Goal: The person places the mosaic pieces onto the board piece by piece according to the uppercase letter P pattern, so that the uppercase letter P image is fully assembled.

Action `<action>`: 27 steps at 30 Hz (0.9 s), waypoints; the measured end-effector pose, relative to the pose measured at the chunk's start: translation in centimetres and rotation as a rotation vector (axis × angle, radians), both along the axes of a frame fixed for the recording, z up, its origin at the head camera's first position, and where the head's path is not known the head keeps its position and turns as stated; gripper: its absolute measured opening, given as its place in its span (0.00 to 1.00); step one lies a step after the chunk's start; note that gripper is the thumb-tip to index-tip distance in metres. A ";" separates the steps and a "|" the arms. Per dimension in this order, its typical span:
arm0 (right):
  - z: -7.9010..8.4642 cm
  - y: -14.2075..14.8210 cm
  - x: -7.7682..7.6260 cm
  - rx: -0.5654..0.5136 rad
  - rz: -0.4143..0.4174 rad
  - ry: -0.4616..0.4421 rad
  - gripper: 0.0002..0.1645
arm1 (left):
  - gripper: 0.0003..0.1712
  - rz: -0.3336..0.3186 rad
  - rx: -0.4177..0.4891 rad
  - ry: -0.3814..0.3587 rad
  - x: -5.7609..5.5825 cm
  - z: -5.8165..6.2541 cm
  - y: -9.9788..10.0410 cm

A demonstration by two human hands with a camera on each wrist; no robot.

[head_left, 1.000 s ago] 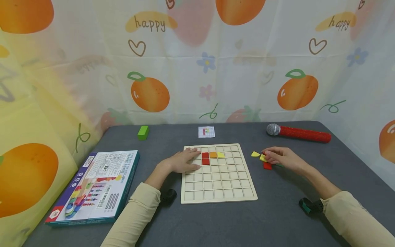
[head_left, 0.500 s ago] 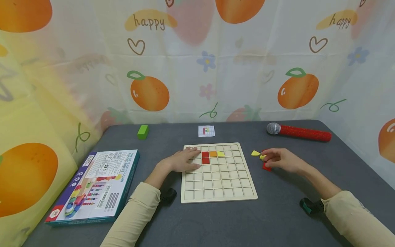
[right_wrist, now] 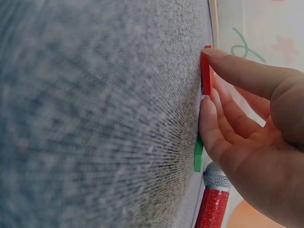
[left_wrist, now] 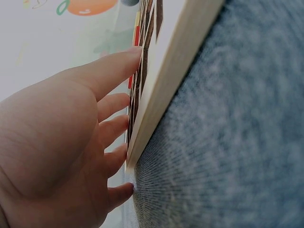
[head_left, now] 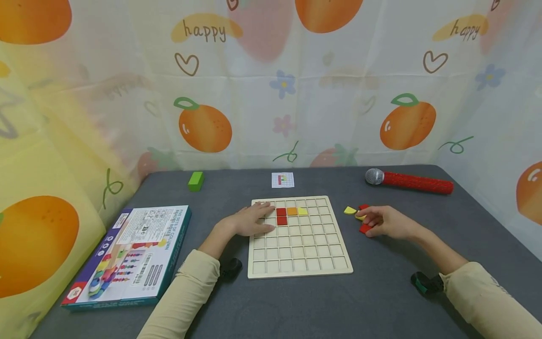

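Left hand (head_left: 250,221) spread over left edge of pale wooden square grid board (head_left: 300,274), fingers apart, thumb on the board face. Right hand (head_left: 391,222) down at the loose tiles right of the board, fingers clamped on thin flat red tile (head_left: 364,228), fingertips at its two ends; tile lies on or just above the table. Strip of table between board and loose tiles, wider strip between board and cardboard box (head_left: 135,254) at left. Board's near edge well back from bottom of frame. White printed card (head_left: 282,180) just beyond board's far edge; green rectangular block (head_left: 196,181) and red glittery microphone (head_left: 412,182) near table's far edge.

In the grid: two red squares (head_left: 281,216), one orange square (head_left: 291,211), one yellow square (head_left: 302,211). Loose yellow rounded piece (head_left: 349,210) in view whole; second yellow piece (head_left: 360,217) and another red piece (head_left: 363,206) partly behind right hand. Green tile (right_wrist: 198,154) shows only in right wrist view, partly covered. Card print too small to read. Both beige sleeves cut off by frame.

Dark grey table (head_left: 296,306), fabric-like texture up close. Fruit-print curtain (head_left: 254,132) behind and at both sides.
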State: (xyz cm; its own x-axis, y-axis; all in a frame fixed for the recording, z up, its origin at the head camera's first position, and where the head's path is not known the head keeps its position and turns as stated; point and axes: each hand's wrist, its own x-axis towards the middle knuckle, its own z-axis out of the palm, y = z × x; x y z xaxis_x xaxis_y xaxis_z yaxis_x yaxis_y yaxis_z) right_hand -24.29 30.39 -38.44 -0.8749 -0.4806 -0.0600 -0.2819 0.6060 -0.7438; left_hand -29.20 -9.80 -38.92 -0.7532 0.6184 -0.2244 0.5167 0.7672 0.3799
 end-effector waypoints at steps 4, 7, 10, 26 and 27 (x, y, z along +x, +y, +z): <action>-0.1 0.0 -0.1 0.013 -0.005 0.001 0.29 | 0.40 -0.002 0.002 0.000 0.0 0.0 0.0; -0.1 0.0 -0.1 0.030 -0.013 0.020 0.27 | 0.39 -0.006 0.005 0.002 0.0 0.0 -0.1; 0.0 0.1 0.0 0.058 -0.028 0.050 0.23 | 0.40 -0.010 0.008 0.000 -0.1 0.0 -0.1; 0.6 -0.3 0.0 0.033 -0.223 0.018 0.17 | 0.40 -0.006 0.001 -0.002 -0.1 -0.1 -0.1; 0.7 -0.4 0.1 0.014 -0.240 -0.004 0.18 | 0.40 -0.008 0.000 -0.001 -0.2 -0.1 -0.1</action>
State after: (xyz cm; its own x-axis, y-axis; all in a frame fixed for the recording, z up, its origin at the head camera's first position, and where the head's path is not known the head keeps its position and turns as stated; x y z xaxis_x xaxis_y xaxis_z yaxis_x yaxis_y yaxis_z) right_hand -24.23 30.03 -37.72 -0.9636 -0.2583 -0.0687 -0.1260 0.6656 -0.7356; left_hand -29.38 -9.93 -39.02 -0.7481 0.6244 -0.2248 0.5226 0.7630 0.3804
